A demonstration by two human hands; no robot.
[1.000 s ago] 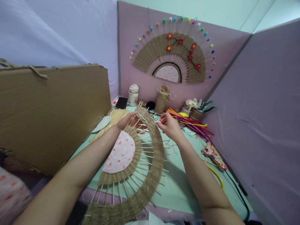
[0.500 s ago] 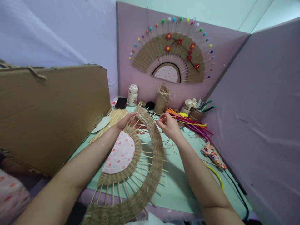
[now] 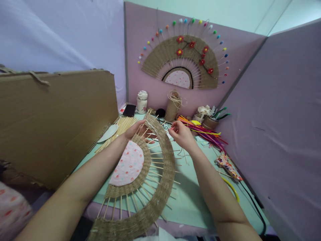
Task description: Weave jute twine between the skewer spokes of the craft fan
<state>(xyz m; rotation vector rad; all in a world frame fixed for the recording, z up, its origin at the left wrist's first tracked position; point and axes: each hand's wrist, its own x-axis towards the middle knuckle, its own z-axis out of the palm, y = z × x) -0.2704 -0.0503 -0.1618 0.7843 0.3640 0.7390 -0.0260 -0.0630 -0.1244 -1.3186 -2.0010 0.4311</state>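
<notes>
A half-round fan (image 3: 168, 167) of woven cord on thin wooden sticks stands tilted in front of me, with a pink dotted cloth (image 3: 129, 164) at its middle. My left hand (image 3: 140, 130) grips its upper end, the thumb in front and the fingers behind the sticks. Just beyond the outer woven band, my right hand (image 3: 182, 134) is closed in a pinch with the fingertips near the band's edge. Whatever lies between those fingertips is too small to make out; a thin cord hangs below the hand.
A finished fan (image 3: 193, 57) with red flowers hangs on the back panel. Behind my hands stand a twine spool (image 3: 173, 107) and a white bottle (image 3: 142, 102). Coloured pipe cleaners (image 3: 208, 134) and a glue gun (image 3: 228, 167) lie right, loose sticks (image 3: 122, 125) and cardboard (image 3: 57, 124) left.
My right hand has shifted very slightly to the right, still pinched. The left hand and the fan have hardly moved.
</notes>
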